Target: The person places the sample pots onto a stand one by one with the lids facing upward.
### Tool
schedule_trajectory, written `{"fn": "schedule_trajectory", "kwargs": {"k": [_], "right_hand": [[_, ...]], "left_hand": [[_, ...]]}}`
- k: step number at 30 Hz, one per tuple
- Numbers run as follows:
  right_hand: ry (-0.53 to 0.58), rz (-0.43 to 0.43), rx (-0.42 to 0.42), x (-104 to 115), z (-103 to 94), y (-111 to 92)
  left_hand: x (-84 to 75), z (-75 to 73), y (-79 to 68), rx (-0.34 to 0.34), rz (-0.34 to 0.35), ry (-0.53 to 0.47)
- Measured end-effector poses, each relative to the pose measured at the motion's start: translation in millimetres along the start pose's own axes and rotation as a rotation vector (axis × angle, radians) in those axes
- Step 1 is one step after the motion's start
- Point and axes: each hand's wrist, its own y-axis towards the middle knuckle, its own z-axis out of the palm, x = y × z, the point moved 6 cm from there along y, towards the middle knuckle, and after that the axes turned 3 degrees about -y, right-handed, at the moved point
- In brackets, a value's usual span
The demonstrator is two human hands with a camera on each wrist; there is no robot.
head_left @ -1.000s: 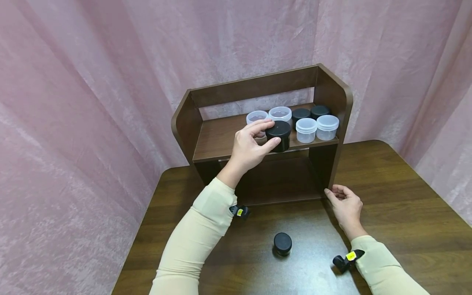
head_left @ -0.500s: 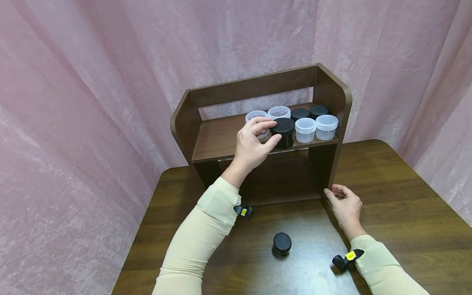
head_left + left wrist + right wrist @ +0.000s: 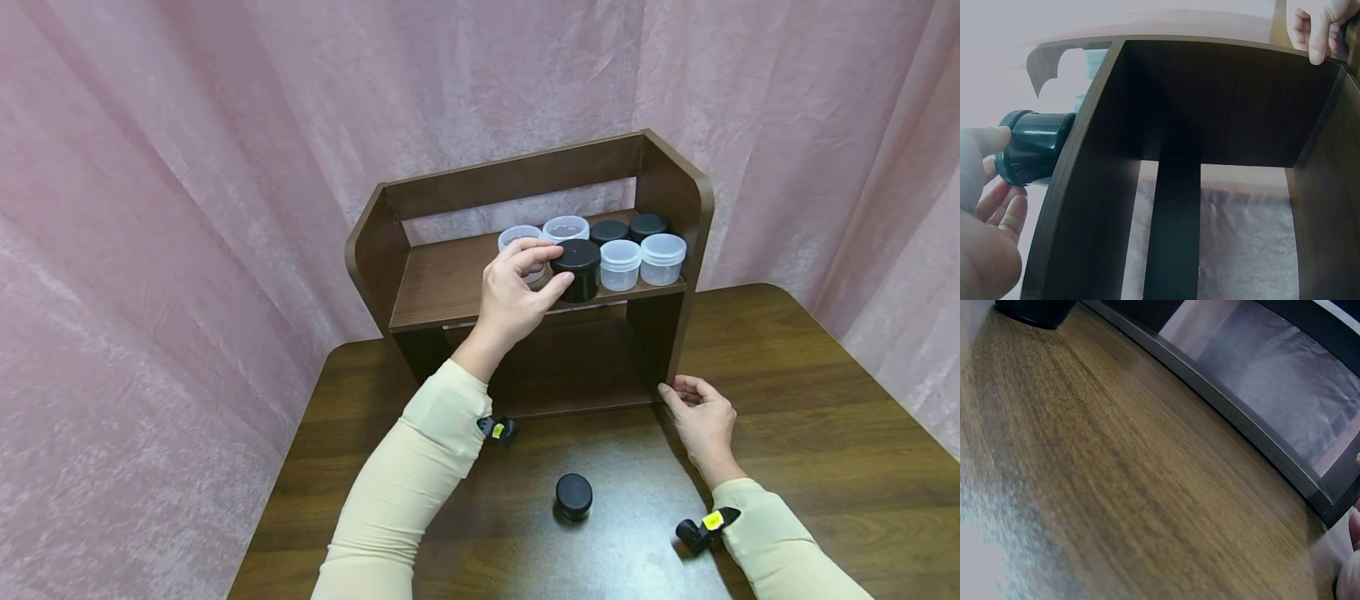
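Observation:
My left hand [image 3: 512, 292] holds a black lidded jar [image 3: 579, 282] upright, thumb and fingers around its left side. The jar stands at the front edge of the upper board of a brown wooden shelf unit [image 3: 442, 279]. In the left wrist view, the black jar [image 3: 1038, 147] has its base right at that board. My right hand [image 3: 703, 421] pinches the lower front corner of the unit's right side panel, thumb inside and fingers outside. Right of the held jar sit two clear jars with lids, the nearer being a clear jar [image 3: 620, 267].
Behind stand two larger clear jars, one a clear tub [image 3: 566, 227], and two black-lidded jars, one a black jar [image 3: 609, 232]. Another black jar [image 3: 573, 493] stands on the wooden table [image 3: 795, 400] in front of the unit. A pink curtain [image 3: 487, 92] hangs behind.
Over the last second my left hand moved the black jar slightly right and back onto the shelf's front edge, beside the clear jar. The right hand stayed at the panel.

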Motion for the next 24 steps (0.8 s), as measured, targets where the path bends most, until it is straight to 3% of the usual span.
{"fn": "schedule_trajectory", "kwargs": {"k": [13, 19, 24], "right_hand": [[-0.003, 0.001, 0.014, 2.6, 2.1, -1.9], [-0.003, 0.001, 0.020, 1.4, 4.9, -3.3], [-0.003, 0.001, 0.024, 3.1, 5.9, -4.0]], "left_hand": [[1.0, -2.8, -1.7, -0.028, 0.028, -0.010], [-5.2, -8.6, -10.3, -0.110, 0.134, 0.072], [-11.8, -19.5, -28.6, -0.188, 0.198, 0.096]]}}
